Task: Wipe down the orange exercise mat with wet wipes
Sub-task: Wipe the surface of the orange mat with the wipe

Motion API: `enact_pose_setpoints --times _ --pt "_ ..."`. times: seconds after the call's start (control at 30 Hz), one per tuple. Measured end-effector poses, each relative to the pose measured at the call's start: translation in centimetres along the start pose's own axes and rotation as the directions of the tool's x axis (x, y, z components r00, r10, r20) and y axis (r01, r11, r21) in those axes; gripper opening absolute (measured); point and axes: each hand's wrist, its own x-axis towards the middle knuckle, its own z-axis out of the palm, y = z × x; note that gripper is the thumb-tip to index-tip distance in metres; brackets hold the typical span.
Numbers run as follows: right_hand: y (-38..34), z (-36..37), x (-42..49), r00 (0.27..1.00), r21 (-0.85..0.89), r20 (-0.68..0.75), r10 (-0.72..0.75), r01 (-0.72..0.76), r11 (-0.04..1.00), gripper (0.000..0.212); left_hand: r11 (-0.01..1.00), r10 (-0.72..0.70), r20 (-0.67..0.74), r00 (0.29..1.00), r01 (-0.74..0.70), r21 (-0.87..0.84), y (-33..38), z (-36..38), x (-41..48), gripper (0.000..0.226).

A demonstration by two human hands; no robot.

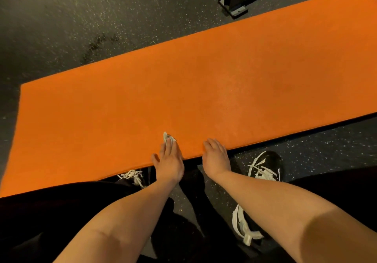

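— Where is the mat?
— The orange mat [204, 91] lies flat on the dark floor [81, 17], by the shoes [265, 166].
— And the wipe?
— The wet wipe [169, 137] sits near the mat's close edge. The left hand [170, 160] presses it down with flat fingers. The right hand [217, 156] rests flat on the edge, holding nothing.
— How do I wipe well?
— I think: push in long lines, reach the far side, hold the mat steady.

Nothing here can be read — the orange mat [204, 91] carries no lettering, and the pale patch on the dark equipment base [238, 7] at one o'clock is too blurred.
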Motion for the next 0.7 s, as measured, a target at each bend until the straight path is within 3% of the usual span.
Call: enact_pose_setpoints --times 0.2,0.3,0.47,0.6,0.7 --pt "-1.3 0.0 -0.2 0.999 0.111 -0.024 0.024 -0.021 0.994 0.049 0.979 0.201 0.016 0.980 -0.200 -0.049 3.0 1.9 -0.6 0.059" --pt "-2.3 0.0 0.1 0.997 0.141 -0.046 -0.060 0.066 0.988 0.049 0.952 0.187 -0.125 0.974 -0.211 -0.220 2.9 2.2 -0.1 0.036" --pt "-2.4 0.5 1.1 0.989 0.025 -0.016 -0.149 0.150 0.988 0.044 0.827 0.153 -0.224 0.963 -0.248 -0.504 0.5 0.5 1.1 0.030" --pt "-4.3 2.6 1.9 0.979 0.025 0.061 -0.195 0.193 0.981 0.047 0.968 -0.054 -0.208 0.977 0.000 -0.253 -2.1 0.7 1.8 0.042" --pt "-5.3 4.0 2.2 0.941 -0.015 0.109 -0.319 0.322 0.947 0.050 0.980 -0.040 -0.147 0.988 0.011 -0.197 -2.9 1.4 1.7 0.048"
